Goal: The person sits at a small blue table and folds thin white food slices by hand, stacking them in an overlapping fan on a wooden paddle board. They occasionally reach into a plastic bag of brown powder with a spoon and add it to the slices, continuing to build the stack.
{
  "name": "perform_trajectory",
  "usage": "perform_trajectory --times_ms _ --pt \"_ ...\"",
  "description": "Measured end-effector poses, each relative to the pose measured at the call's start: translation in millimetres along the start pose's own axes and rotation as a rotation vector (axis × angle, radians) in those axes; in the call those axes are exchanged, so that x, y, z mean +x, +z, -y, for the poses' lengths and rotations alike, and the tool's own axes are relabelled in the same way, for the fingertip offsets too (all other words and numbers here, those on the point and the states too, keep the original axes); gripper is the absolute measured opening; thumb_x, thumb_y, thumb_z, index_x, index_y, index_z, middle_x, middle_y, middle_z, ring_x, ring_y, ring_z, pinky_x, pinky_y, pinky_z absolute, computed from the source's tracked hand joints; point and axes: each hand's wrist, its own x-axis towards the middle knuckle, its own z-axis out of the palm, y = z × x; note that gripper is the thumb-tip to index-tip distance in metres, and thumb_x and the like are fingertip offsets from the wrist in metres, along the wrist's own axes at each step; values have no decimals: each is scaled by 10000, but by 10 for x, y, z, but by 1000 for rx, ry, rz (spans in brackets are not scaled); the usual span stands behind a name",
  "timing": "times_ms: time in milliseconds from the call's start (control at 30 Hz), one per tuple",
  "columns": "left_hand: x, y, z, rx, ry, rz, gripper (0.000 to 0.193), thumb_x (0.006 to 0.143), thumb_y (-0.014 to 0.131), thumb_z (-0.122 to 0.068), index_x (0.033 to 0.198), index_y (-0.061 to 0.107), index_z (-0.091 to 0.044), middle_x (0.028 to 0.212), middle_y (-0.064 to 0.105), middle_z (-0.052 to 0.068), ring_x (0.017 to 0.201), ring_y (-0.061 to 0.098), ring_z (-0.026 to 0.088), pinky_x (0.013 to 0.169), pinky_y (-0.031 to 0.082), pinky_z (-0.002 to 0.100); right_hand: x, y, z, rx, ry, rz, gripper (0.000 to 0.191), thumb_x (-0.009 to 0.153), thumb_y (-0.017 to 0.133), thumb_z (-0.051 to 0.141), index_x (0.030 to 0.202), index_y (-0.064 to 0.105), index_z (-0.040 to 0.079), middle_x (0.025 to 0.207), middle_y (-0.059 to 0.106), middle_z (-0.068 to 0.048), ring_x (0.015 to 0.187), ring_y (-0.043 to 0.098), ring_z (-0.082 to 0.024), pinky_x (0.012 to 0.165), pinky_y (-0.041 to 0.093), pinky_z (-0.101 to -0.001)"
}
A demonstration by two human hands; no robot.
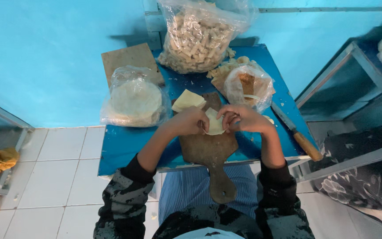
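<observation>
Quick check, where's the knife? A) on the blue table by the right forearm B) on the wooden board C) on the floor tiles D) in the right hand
A: the knife lies on the blue table, beside the right forearm and untouched; both hands hold a pale dough sheet.
</observation>
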Motion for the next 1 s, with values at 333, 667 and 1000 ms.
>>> perform_trajectory --times_ms 333,667,1000 --pt "-81 -216 44 3 -27 -48 251 724 730 -73 968 771 -114 733 677 78 709 692 227 672 548 365 -46 -11 124 -252 -70 29 588 681 739 -51 1237 689 131 967 653 21 765 489 -109 669 434 -245" --pt "38 -306 243 434 -213 -516 123 729 797 -181 797 736 -100 892 702 115 926 660 355 786 531 467 245 164 -140 -196 -199 -290 474 869 707 -24 1304 638 152 1033 691 67 880 586 -44 687 441 -234" --pt "91 -309 491 266 -166 -554 119 863 724 -166 877 755 -53 870 685 165 793 699 368 730 550 456 460 367 -136 -507 -466 -468 666 774 682 -71 1397 577 136 1405 589 -109 1218 572 -309 1034 477 -413"
